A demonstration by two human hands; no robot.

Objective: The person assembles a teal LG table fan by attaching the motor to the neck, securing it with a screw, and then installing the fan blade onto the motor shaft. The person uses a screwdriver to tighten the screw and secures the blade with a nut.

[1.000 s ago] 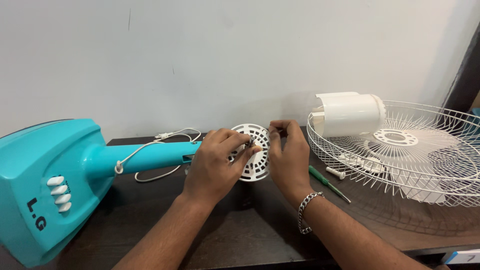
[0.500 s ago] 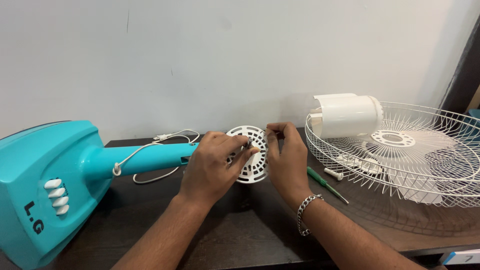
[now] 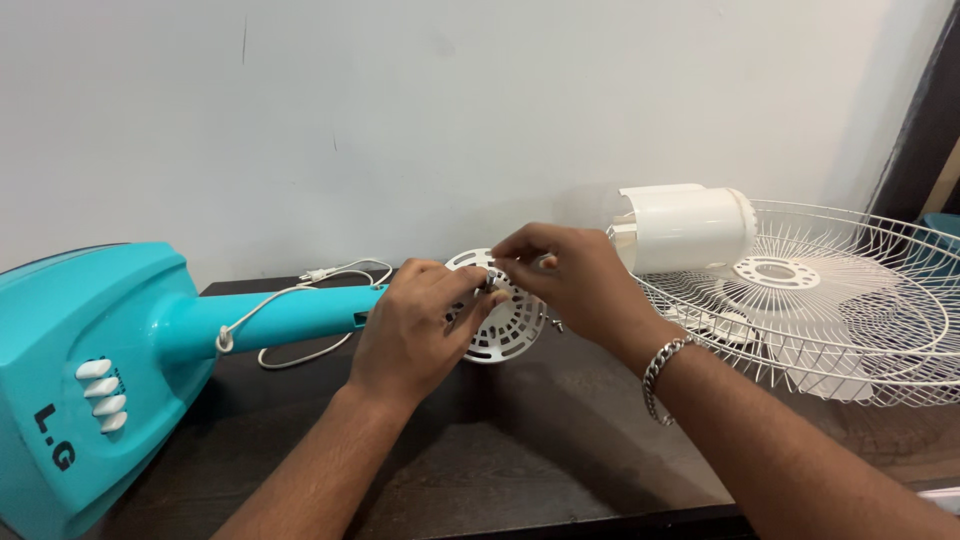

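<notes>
The teal fan base (image 3: 70, 380), lying on its side, occupies the far left of the dark worktop (image 3: 500, 470), well clear of the fingers; its teal stem (image 3: 270, 315) runs right and ends under the left hand. A white power cord (image 3: 330, 275) is looped round the stem and trails behind it, toward the wall.

The left hand (image 3: 410, 330) holds its place from a second ago: its fingers are closed round the slotted white motor cover (image 3: 500, 320), steadying it upright at the stem's end, with the thumb pressed near the hub.

The right hand (image 3: 575, 280) has changed. A second ago it pinched at the cover's right edge with the wrist low; it now arches over the cover from above, fingers drawn together at the hub, just touching the left thumb. Whether a small part is nipped between them cannot be told. The shift suggests the work has passed from the rim to the centre fitting.

The green screwdriver seen earlier beside the right wrist is now hidden by the forearm.

Right of the fingers, well apart, a white cylindrical motor housing (image 3: 690, 228) rests in a white wire fan guard (image 3: 880, 330)
</notes>
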